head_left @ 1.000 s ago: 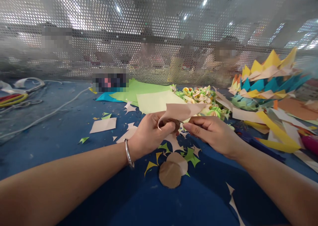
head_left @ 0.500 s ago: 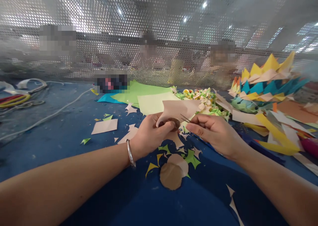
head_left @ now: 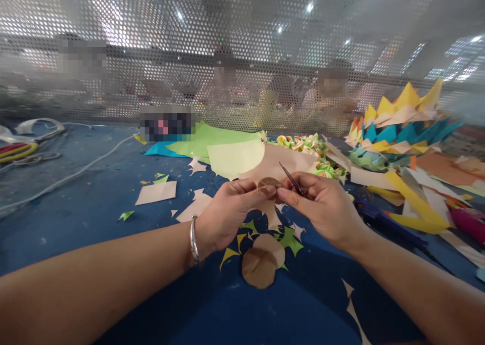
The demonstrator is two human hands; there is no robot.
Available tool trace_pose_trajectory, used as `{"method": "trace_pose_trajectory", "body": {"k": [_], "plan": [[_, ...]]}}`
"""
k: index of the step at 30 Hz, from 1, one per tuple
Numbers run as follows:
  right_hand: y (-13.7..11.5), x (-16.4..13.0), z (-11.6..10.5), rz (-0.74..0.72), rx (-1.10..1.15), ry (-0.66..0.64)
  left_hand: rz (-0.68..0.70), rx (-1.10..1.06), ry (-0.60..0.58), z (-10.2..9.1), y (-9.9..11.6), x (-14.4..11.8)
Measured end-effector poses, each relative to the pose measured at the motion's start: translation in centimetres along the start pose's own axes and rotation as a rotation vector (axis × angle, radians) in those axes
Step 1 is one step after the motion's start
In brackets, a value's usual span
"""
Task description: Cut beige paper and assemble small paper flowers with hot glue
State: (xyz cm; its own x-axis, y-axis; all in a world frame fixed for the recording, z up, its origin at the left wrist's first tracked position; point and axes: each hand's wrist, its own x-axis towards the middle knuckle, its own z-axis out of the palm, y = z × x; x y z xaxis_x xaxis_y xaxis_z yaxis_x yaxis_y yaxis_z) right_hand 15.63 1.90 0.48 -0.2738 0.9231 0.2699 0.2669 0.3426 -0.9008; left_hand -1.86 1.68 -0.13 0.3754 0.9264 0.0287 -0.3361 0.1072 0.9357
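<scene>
at the far left edge of the blue work table (head_left: 76, 218) lay a bundle of red and yellow loops (head_left: 17, 150), with a white cord (head_left: 71, 176) trailing across the surface. further in, a small pale square of paper (head_left: 156, 192) sat among green and white paper scraps (head_left: 127, 214). the left hand (head_left: 227, 213), a silver bangle (head_left: 194, 239) on its wrist, had thumb and forefinger pinched on a small brown paper disc (head_left: 269, 183) held just above the table at the middle of the view. behind the disc rose a beige sheet of paper (head_left: 284, 162), and behind that a pale yellow sheet (head_left: 235, 157) lay on a green one (head_left: 204, 138). below the hands, two brown paper circles (head_left: 263, 261) lay overlapping on the table. the right hand (head_left: 324, 208) was closed around thin metal scissors (head_left: 291, 177), blades pointing up and left, touching the disc's edge; i couldn't tell whether the blades were parted. to the right sat a heap of small folded paper flowers (head_left: 306, 145), then a stack of folded yellow, teal and beige paper points (head_left: 401, 122).
</scene>
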Motion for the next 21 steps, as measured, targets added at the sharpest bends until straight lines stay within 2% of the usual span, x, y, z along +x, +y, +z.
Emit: {"method": "trace_pose_trajectory", "body": {"k": [7, 10, 15, 21], "plan": [[0.40, -0.04, -0.52, 0.075, 0.099, -0.080, -0.036, 0.057, 0.102, -0.54, 0.04, 0.36], [0.65, -0.17, -0.83, 0.116, 0.088, -0.076, -0.054, 0.038, 0.129, -0.75, -0.03, 0.46], [0.52, -0.10, -0.83, 0.185, 0.015, -0.114, 0.027, 0.062, 0.140, -0.93, 0.10, 0.61], [0.48, -0.06, -0.84, 0.233, 0.046, -0.122, 0.062, 0.098, 0.142, -0.86, 0.27, 0.57]]}}
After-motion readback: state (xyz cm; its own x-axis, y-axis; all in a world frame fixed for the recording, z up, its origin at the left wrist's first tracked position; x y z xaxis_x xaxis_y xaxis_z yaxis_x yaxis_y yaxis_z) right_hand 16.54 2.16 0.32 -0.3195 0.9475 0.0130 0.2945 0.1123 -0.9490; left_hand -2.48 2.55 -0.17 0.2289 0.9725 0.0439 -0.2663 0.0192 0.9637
